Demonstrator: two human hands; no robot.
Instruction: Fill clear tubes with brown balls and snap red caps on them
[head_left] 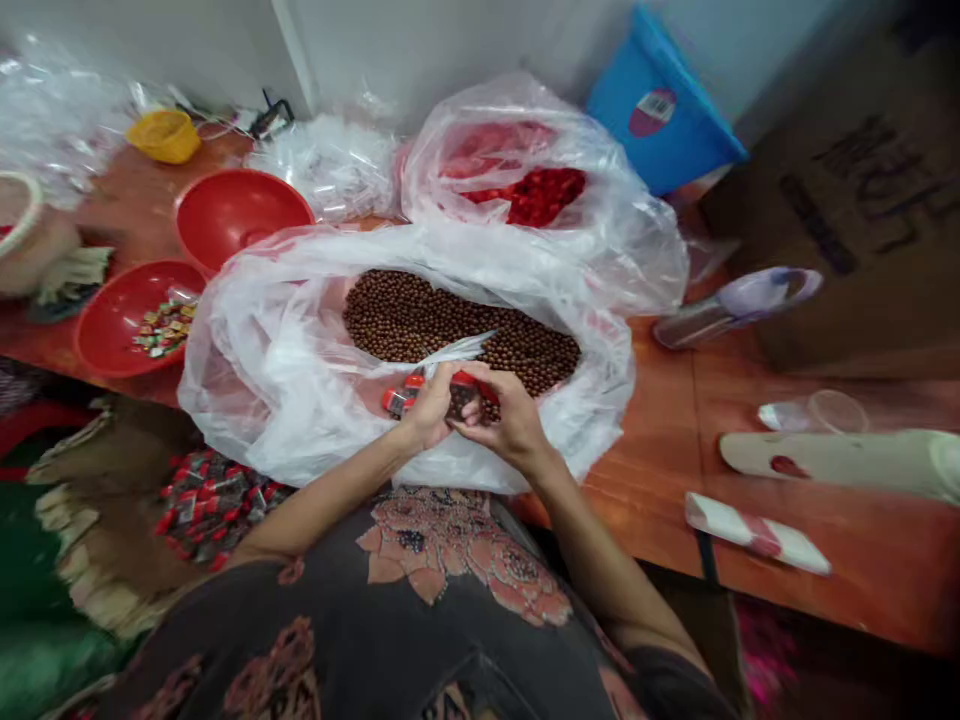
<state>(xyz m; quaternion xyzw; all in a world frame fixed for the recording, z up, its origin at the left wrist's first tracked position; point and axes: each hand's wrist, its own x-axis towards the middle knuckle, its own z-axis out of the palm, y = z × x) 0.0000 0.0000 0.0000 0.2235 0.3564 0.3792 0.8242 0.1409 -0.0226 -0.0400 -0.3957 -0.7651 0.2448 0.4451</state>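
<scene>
A large clear plastic bag (247,350) lies open on the table, full of small brown balls (420,315). Over its near edge my left hand (429,408) is closed on a small clear packet (457,352) with red print, which holds some of the brown balls. My right hand (510,418) is closed on the same packet from the right, fingers pinching its top. Both hands touch each other above the brown balls.
A second clear bag with red pieces (544,192) sits behind. Two red bowls (240,205) (112,320), one holding wrapped sweets, stand at the left beside a yellow cup (165,135). A sack of filled packets (210,500), blue bin (660,110), cardboard box (855,200) and tools (840,460) surround the wooden table.
</scene>
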